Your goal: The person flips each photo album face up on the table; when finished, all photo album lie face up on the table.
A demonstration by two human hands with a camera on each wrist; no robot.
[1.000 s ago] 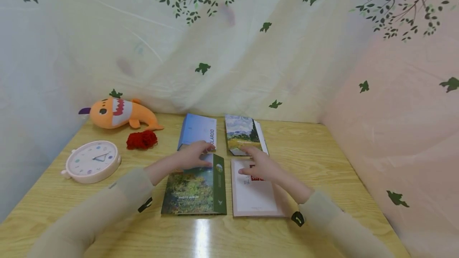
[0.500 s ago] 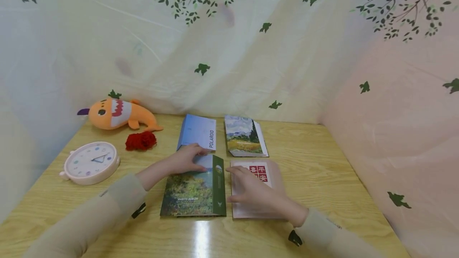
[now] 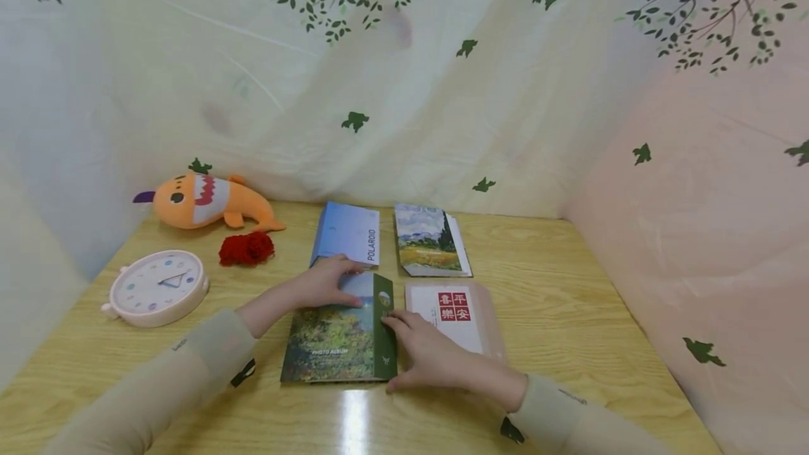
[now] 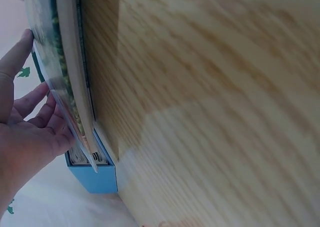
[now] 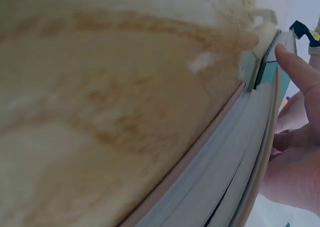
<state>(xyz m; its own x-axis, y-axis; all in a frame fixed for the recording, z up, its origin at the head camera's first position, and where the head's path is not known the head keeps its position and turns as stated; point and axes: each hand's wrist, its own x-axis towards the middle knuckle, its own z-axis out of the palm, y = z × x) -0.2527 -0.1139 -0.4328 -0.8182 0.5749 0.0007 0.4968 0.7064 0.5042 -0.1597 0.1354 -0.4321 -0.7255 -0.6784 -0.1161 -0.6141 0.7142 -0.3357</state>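
A photo album (image 3: 335, 335) with a garden picture and a green strip lies flat on the table. My left hand (image 3: 321, 285) rests on its upper part, thumb on the cover and fingers spread towards the far edge. Over the album's right side reaches my right hand (image 3: 431, 358). Its fingertips touch the green strip, and its thumb is at the lower right corner. Beneath that hand lies a pinkish album (image 3: 455, 304) with red characters, partly covered; its page edges (image 5: 215, 157) show in the right wrist view. Neither hand has its fingers curled round anything.
Behind stand a blue album (image 3: 352, 230) marked POLAROID and an album with a painted landscape (image 3: 426, 241). On the left are a pink clock (image 3: 158, 286), red yarn (image 3: 246, 249) and an orange shark plush (image 3: 211, 201). A curtain (image 3: 379, 90) hangs behind the table.
My right hand has moved left and towards me, from over the pinkish album to the green strip of the photo album. The left hand has shifted slightly left, staying on the photo album.
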